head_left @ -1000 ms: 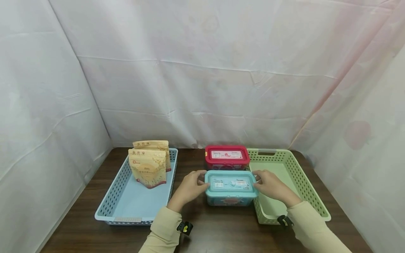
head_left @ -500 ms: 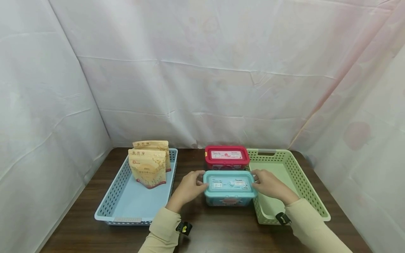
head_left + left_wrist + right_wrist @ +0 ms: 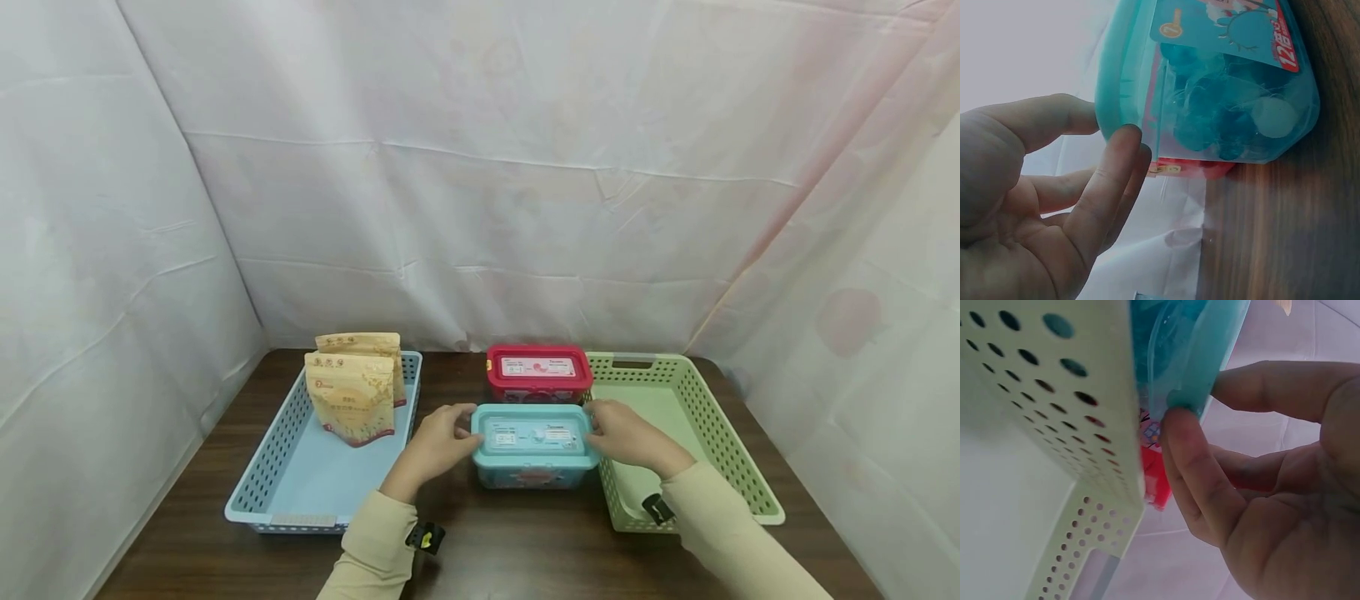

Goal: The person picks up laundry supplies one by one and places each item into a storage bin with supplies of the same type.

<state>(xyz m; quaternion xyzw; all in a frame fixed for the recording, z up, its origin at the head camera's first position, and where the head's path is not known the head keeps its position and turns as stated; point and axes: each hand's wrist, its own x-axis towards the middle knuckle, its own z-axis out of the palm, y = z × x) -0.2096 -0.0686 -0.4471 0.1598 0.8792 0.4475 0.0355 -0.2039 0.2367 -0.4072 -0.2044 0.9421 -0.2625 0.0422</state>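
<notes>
A teal lidded plastic tub (image 3: pixel 534 437) stands on the table in front of a red one. Through its clear wall, rounded blue lumps show in the left wrist view. My left hand (image 3: pixel 441 446) pinches the left end of the lid (image 3: pixel 1113 81), thumb on the outer edge and fingertips under the rim. At the opposite end my right hand (image 3: pixel 630 437) pinches the lid rim in the same manner, seen close up in the right wrist view beside the basket wall.
The red lidded tub (image 3: pixel 538 372) is right behind. On the right lies a green perforated basket (image 3: pixel 720 437); on the left, a blue basket (image 3: pixel 300 492) with two yellow pouches (image 3: pixel 352 400) standing in it. A white cloth (image 3: pixel 480 208) hangs behind the dark wooden table (image 3: pixel 517 550).
Both hands have shifted a little to the left with the teal tub, so it is farther from the green basket. The red tub, baskets and pouches have stayed put.
</notes>
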